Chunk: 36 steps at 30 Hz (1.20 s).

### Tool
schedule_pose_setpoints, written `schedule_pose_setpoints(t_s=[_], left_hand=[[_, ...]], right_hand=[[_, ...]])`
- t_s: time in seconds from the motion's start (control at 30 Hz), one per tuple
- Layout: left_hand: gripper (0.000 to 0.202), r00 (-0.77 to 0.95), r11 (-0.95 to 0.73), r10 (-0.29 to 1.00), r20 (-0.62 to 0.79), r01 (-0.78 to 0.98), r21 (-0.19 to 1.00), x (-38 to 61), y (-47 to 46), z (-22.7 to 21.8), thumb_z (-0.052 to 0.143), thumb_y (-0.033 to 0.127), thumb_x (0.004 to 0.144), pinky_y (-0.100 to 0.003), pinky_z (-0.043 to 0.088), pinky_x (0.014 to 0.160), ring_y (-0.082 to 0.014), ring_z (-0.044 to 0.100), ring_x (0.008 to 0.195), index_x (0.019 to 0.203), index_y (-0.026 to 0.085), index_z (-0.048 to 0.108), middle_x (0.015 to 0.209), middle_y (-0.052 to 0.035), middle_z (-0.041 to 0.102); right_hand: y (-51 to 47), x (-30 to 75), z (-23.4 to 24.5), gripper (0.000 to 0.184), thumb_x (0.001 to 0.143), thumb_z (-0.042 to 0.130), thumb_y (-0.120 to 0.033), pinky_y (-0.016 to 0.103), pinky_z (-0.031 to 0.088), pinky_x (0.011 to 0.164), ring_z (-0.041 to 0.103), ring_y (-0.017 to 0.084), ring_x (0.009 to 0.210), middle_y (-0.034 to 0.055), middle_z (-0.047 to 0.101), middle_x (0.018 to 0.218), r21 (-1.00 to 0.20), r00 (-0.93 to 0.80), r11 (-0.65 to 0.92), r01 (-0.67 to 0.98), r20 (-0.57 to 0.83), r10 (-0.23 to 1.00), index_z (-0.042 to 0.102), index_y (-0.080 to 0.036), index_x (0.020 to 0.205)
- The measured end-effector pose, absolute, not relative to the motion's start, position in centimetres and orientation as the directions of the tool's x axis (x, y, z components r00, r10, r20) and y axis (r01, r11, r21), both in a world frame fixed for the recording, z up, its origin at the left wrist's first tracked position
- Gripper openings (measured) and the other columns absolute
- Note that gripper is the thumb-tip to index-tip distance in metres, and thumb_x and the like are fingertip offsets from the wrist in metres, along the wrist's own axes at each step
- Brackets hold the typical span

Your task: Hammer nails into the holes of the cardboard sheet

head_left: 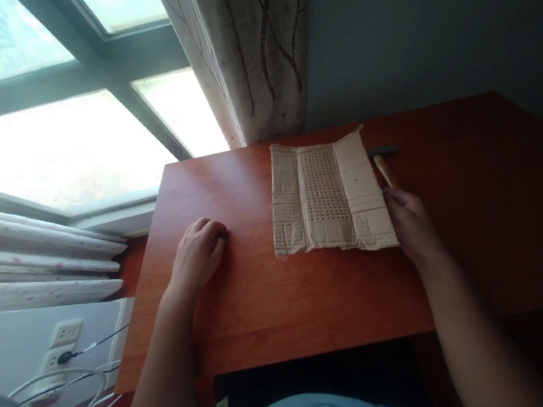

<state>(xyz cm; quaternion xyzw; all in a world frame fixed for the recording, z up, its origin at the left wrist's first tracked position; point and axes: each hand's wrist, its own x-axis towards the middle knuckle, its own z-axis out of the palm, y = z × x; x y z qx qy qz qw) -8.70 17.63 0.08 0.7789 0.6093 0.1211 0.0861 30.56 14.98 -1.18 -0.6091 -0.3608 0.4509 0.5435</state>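
On the table lies a creased piece of brown cardboard, its middle panel covered in rows of small holes. At its right edge, my right hand is closed around the lower end of a wooden-handled hammer. The hammer's dark head points away from me, and the thumb side of the hand is close to the cardboard. Left of the cardboard and apart from it, my left hand rests on the tabletop. Its fingers are curled over a small dark thing that is mostly hidden.
The reddish-brown wooden table reaches to a dark wall at the back right. A window and a patterned curtain stand behind and to the left. Below on the left are a wall socket and white cables.
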Motion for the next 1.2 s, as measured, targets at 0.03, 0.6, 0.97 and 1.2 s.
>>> schedule_pose_setpoints(t_s=[0.03, 0.6, 0.97, 1.2], left_hand=[[0.024, 0.229, -0.244, 0.97, 0.086, 0.929, 0.277, -8.71, 17.56, 0.06, 0.047, 0.026, 0.09, -0.038, 0.05, 0.089, -0.0257, 0.064, 0.097, 0.097, 0.021, 0.069, 0.105, -0.0086, 0.068], [0.022, 0.317, -0.332, 0.943, 0.103, 0.91, 0.248, -8.36, 17.14, 0.43, 0.046, 0.025, 0.091, -0.04, 0.05, 0.093, -0.0271, 0.063, 0.1, 0.096, 0.022, 0.068, 0.104, -0.0087, 0.067], [0.02, 0.298, -0.318, 0.948, 0.112, 0.91, 0.265, -8.38, 16.96, 0.46, 0.046, 0.024, 0.09, -0.039, 0.05, 0.09, -0.0268, 0.063, 0.099, 0.095, 0.022, 0.066, 0.103, -0.0084, 0.068], [0.021, 0.296, -0.318, 0.948, 0.12, 0.914, 0.252, -8.77, 16.97, 0.12, 0.047, 0.024, 0.091, -0.037, 0.05, 0.091, -0.0261, 0.063, 0.1, 0.095, 0.022, 0.067, 0.105, -0.008, 0.068]], right_hand=[[14.99, 30.56, -1.18, 0.02, 0.083, 0.068, -0.045, 0.031, 0.037, 0.057, 0.053, 0.021, 0.063, -0.0018, 0.055, 0.059, -0.988, 0.334, -0.15, -0.045, -0.156, 0.93, 0.075, -0.027, 0.089], [15.0, 30.78, -1.18, 0.026, 0.083, 0.07, -0.046, 0.029, 0.038, 0.055, 0.046, 0.016, 0.053, -0.0037, 0.054, 0.055, -0.986, 0.314, -0.156, -0.057, -0.166, 0.935, 0.074, -0.022, 0.091], [15.08, 30.94, -1.44, 0.023, 0.084, 0.069, -0.045, 0.029, 0.035, 0.054, 0.041, 0.015, 0.053, -0.0032, 0.052, 0.056, -0.988, 0.3, -0.146, -0.048, -0.154, 0.942, 0.072, -0.024, 0.077], [14.96, 30.82, -1.18, 0.021, 0.086, 0.067, -0.044, 0.028, 0.034, 0.05, 0.041, 0.016, 0.053, -0.0025, 0.051, 0.056, -0.992, 0.301, -0.126, -0.021, -0.127, 0.945, 0.071, -0.028, 0.072]])
